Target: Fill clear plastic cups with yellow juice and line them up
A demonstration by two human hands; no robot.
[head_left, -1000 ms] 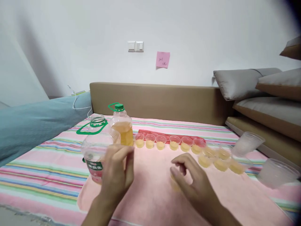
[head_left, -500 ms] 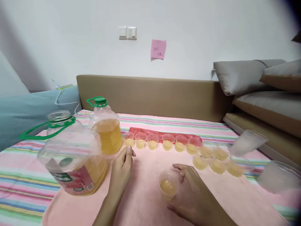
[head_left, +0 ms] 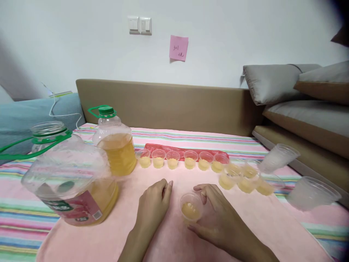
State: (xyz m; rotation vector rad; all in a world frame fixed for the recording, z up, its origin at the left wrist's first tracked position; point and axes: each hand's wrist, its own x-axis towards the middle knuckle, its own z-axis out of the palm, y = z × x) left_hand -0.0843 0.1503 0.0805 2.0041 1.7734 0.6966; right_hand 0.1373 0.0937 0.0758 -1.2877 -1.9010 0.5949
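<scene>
A small clear plastic cup with yellow liquid stands on the pink mat in front of me. My right hand curves around its right side, thumb at the lower edge and fingers at the rim. Left of the cup, my left hand is loosely closed, with nothing visible in it. An uncapped large jug of yellow juice, with a green handle, stands at the left. Behind it is a capped jug. Several similar cups line the mat's far side, with more cups clustered at the right.
A red plastic wrapper lies behind the row of cups. Two clear containers tilt at the right, near stacked cushions. The pink mat covers part of a striped cloth. A brown headboard stands behind.
My left hand has moved right, away from the row of cups and nearer the single cup. My right thumb has drawn in to that cup. The view has shifted slightly.
</scene>
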